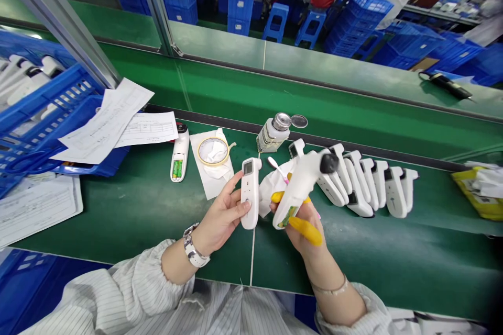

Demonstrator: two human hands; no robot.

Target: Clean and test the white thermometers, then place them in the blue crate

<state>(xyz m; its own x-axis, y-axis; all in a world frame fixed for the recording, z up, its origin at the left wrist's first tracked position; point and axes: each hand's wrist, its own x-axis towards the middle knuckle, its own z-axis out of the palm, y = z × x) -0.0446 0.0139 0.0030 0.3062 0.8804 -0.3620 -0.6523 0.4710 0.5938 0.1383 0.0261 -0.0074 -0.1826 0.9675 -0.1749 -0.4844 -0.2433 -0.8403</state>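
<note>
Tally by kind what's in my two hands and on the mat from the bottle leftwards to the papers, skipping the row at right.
Thermometers: 3 (left-hand thermometer, right-hand thermometer, open thermometer)
Bottle: 1
Tape roll: 1
White wipes: 2 (flat wipe, held wipe)
Pink-tipped stick: 1
Total: 8

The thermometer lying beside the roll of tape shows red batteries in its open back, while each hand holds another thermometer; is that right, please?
Not quite: the head view shows green batteries, not red, in the lying thermometer beside the roll of tape. The left hand does hold a second thermometer, and the right hand a third thermometer.
</note>
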